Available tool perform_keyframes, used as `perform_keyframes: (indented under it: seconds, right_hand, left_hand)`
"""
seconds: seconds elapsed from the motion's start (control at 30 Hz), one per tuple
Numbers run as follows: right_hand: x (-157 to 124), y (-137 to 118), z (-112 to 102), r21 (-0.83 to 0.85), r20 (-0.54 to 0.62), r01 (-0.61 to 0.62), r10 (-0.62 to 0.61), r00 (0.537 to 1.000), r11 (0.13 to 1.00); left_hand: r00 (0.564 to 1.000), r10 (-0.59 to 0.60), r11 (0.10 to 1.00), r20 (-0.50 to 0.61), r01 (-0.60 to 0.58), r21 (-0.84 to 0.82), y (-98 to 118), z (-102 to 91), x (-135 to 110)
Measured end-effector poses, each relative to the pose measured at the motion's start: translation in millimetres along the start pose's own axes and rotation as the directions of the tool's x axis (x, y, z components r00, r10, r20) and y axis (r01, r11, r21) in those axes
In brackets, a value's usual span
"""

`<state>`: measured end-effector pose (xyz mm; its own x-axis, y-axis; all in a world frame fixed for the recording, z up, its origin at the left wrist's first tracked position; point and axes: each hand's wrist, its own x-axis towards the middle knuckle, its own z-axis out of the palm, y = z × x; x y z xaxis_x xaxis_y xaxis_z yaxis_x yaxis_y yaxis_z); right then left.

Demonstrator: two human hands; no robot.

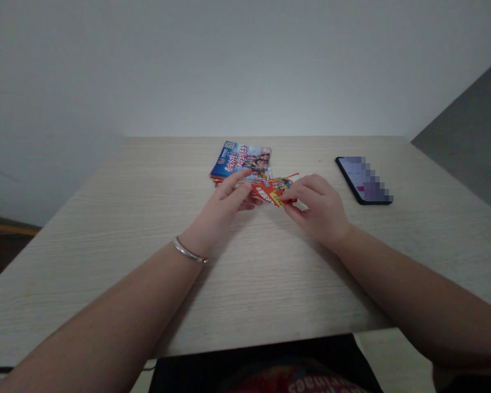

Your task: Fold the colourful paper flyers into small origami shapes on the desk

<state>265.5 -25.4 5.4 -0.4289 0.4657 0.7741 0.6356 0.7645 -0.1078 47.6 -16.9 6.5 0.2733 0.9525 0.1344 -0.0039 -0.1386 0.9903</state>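
In the head view, a red printed flyer (269, 191) with yellow patches and a cartoon figure is stretched between my two hands just above the table. My left hand (232, 197), with a silver bangle at its wrist, pinches the flyer's left end between thumb and fingers. Its index finger reaches over the near edge of a stack of flyers (237, 160), whose top sheet is blue with printed people and large lettering. My right hand (317, 204) has thumb and fingers closed on the right end of the red flyer. The hands hide both of its ends.
A black phone (365, 183) with its screen lit and partly pixelated lies on the right of the pale wood-grain table (245, 284). Behind the table rises a white wall (245, 65). The table's near edge is close to my body.
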Motion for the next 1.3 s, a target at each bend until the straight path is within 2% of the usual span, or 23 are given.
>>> perform_keyframes:
  seconds: [0.03, 0.1, 0.23, 0.3, 0.4, 0.47, 0.57, 0.63, 0.7, 0.77, 0.83, 0.9, 0.97, 1.07, 1.13, 1.17, 1.3]
  right_hand:
    - [1, -1, 0, -0.023, 0.000, 0.025, -0.025, 1.000, 0.999]
    - [3, -2, -1, -0.088, 0.017, 0.076, -0.075, 0.997, 0.993]
    - [6, -6, -3, -0.227, 0.024, 0.142, -0.140, 0.990, 0.964]
    - [6, -8, -4, -0.254, 0.017, 0.165, -0.166, 0.986, 0.953]
    - [5, -10, -4, -0.233, 0.064, 0.192, -0.182, 0.981, 0.953]
    - [4, -9, -3, -0.160, 0.114, 0.173, -0.155, 0.981, 0.972]
    - [2, -3, 1, -0.046, 0.115, 0.050, -0.044, 0.992, 0.998]
    - [-1, 3, 5, -0.026, 0.063, -0.091, 0.092, 0.994, 0.996]
    - [-4, 10, 11, 0.019, 0.007, -0.251, 0.251, 0.968, 0.968]
    - [-7, 16, 16, 0.166, -0.004, -0.400, 0.406, 0.914, 0.901]
    - [-8, 19, 20, 0.367, 0.058, -0.526, 0.546, 0.836, 0.767]
    - [-7, 18, 22, 0.491, 0.137, -0.592, 0.614, 0.777, 0.640]
    - [-6, 16, 22, 0.536, 0.182, -0.618, 0.635, 0.750, 0.576]
    - [-4, 14, 21, 0.537, 0.213, -0.636, 0.641, 0.737, 0.554]
    - [-4, 14, 20, 0.489, 0.195, -0.632, 0.630, 0.752, 0.602]
    - [-4, 15, 19, 0.448, 0.168, -0.607, 0.605, 0.778, 0.657]
    - [-3, 14, 14, 0.217, 0.001, -0.369, 0.378, 0.926, 0.904]
  left_hand:
    - [0.995, -0.094, 0.986, 0.020, 0.096, -0.138, 1, 4.0, -1]
    - [0.985, -0.172, 0.955, 0.021, 0.172, -0.241, 2, 10.5, -2]
    - [0.983, -0.178, 0.951, 0.048, 0.184, -0.247, 6, 16.4, -3]
    - [0.975, -0.217, 0.933, 0.042, 0.220, -0.285, 7, 16.7, -3]
    - [0.957, -0.287, 0.915, 0.042, 0.287, -0.282, 8, 15.4, -3]
    - [0.954, -0.298, 0.924, 0.029, 0.297, -0.240, 8, 14.1, -2]
    - [0.958, -0.285, 0.943, -0.034, 0.274, -0.189, 5, 12.1, 0]
    - [0.956, -0.286, 0.949, -0.071, 0.272, -0.159, 2, 10.9, 2]
    - [0.956, -0.279, 0.955, -0.091, 0.266, -0.133, -2, 9.9, 4]
    - [0.961, -0.256, 0.963, -0.108, 0.245, -0.111, -6, 9.1, 5]
    - [0.967, -0.223, 0.971, -0.126, 0.210, -0.112, -8, 8.7, 5]
    - [0.972, -0.187, 0.976, -0.140, 0.167, -0.138, -8, 8.9, 4]
    - [0.979, -0.137, 0.980, -0.153, 0.111, -0.164, -7, 9.3, 2]
    - [0.987, -0.039, 0.990, -0.156, 0.017, -0.139, -5, 9.9, 0]
    - [0.988, 0.016, 0.994, -0.153, -0.031, -0.102, -4, 9.8, 0]
    - [0.988, 0.029, 0.995, -0.152, -0.043, -0.089, -4, 9.6, 0]
    - [0.985, 0.055, 0.996, -0.165, -0.066, -0.066, -4, 8.1, 2]
